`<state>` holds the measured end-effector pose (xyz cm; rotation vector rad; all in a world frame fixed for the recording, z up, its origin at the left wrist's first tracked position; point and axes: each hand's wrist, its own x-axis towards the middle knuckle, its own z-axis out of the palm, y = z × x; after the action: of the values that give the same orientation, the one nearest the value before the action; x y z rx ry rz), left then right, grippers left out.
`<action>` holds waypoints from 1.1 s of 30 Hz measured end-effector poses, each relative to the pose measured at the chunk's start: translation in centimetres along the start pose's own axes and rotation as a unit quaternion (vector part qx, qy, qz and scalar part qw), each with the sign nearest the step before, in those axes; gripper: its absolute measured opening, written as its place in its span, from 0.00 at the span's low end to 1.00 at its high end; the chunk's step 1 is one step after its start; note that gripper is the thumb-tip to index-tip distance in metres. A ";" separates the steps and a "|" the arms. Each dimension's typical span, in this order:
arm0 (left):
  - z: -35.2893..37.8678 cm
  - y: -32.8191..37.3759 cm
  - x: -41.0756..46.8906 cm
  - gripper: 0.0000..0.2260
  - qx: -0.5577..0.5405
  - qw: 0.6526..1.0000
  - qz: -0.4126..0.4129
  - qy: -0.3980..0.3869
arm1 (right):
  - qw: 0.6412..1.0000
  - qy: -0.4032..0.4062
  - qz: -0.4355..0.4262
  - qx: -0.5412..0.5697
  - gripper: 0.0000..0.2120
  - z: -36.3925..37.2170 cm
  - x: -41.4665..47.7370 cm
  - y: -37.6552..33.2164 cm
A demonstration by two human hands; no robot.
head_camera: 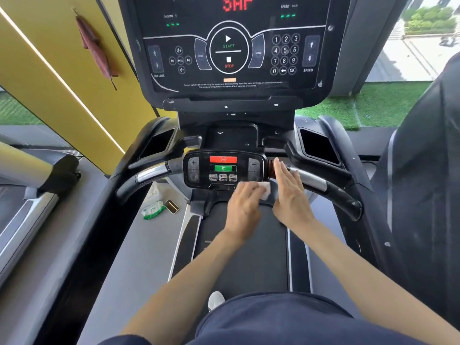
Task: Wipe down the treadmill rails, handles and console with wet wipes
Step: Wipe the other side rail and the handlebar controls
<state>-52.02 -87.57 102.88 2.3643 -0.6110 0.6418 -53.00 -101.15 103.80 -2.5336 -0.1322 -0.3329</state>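
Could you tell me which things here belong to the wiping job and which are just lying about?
Job: wet wipe in the left hand; right hand; control panel; console; right handle; wipes pack.
Lying about: flat gadget beside the pack; red cloth on the wall.

The wet wipe (265, 191) is white and crumpled. It sits at centre frame against the lower right edge of the small control panel (222, 169), gripped by the left hand (242, 204). The black console (234, 46) fills the upper centre, its red letters lit. The left handle (149, 174) and right handle (321, 185) curve outward at mid-frame, black with chrome sections. The wipes pack (152, 210), green and white, lies left of centre.
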 end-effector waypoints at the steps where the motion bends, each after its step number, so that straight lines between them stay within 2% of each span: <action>1: 0.2 0.2 0.0 0.10 -0.011 1.000 0.004 -0.001 | 1.000 -0.002 -0.004 -0.003 0.45 -0.1 0.1 0.1; 5: -2.0 -1.7 1.2 0.11 -0.045 0.995 0.084 0.031 | 1.000 0.000 -0.007 0.004 0.43 -0.6 0.3 0.3; 6: -2.8 -2.1 2.0 0.10 -0.044 0.995 0.076 0.055 | 1.000 0.004 -0.007 0.006 0.43 -0.7 0.3 0.3; 8: -3.5 -2.7 3.8 0.10 -0.022 0.995 -0.003 0.095 | 1.000 0.011 -0.009 0.006 0.42 -0.7 0.3 0.2; 10: -3.0 -2.9 4.8 0.11 -0.004 0.993 -0.067 0.099 | 1.000 0.013 -0.011 0.013 0.42 -0.6 0.2 0.1; 12: -1.9 -2.6 4.2 0.10 -0.010 0.996 -0.040 0.076 | 1.000 0.012 -0.011 0.022 0.43 -0.6 0.3 0.3; 15: -0.3 -1.0 1.3 0.11 0.001 0.999 0.052 0.012 | 1.000 0.005 -0.013 0.023 0.44 -0.8 0.4 0.7; 18: -0.2 -0.7 0.7 0.12 -0.011 0.998 0.052 -0.032 | 1.000 0.002 -0.021 0.023 0.44 -1.0 0.4 0.8; 20: -1.3 -1.1 1.9 0.11 -0.088 0.991 0.029 -0.100 | 0.999 -0.007 -0.028 0.028 0.43 -1.5 0.8 1.0; 22: -3.5 -0.5 3.7 0.09 -0.185 0.965 -0.065 -0.172 | 0.999 -0.001 -0.036 0.036 0.39 -2.3 1.6 1.2; 24: -5.3 0.2 5.9 0.08 -0.270 0.931 -0.181 -0.168 | 0.997 0.018 -0.022 0.069 0.33 -3.4 2.6 0.7; 25: -6.1 0.4 6.9 0.09 -0.320 0.909 -0.221 -0.152 | 0.993 0.012 -0.006 0.120 0.29 -4.1 3.2 0.0; 26: -6.6 0.6 7.6 0.11 -0.384 0.877 -0.255 -0.138 | 0.979 -0.019 0.023 0.201 0.25 -4.8 3.6 -0.9; 28: -7.1 1.0 8.7 0.13 -0.518 0.783 -0.325 -0.116 | 0.914 -0.096 0.089 0.385 0.17 -5.9 4.2 -2.8; 29: -7.1 1.1 8.9 0.13 -0.563 0.741 -0.348 -0.110 | 0.880 -0.107 0.118 0.446 0.14 -6.1 4.5 -3.4; 30: -7.1 1.2 8.8 0.13 -0.586 0.717 -0.362 -0.108 | 0.865 -0.103 0.139 0.470 0.12 -6.1 4.6 -3.7; 31: -7.1 1.3 8.7 0.12 -0.594 0.707 -0.367 -0.112 | 0.859 -0.093 0.158 0.478 0.10 -6.0 4.7 -3.9; 33: -7.3 1.1 8.2 0.11 -0.586 0.711 -0.367 -0.127 | 0.866 -0.069 0.183 0.461 0.07 -5.8 4.6 -4.1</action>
<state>-48.47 -85.74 113.16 1.2286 -0.0365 -0.4027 -50.45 -100.86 111.92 -1.5697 0.1183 0.0732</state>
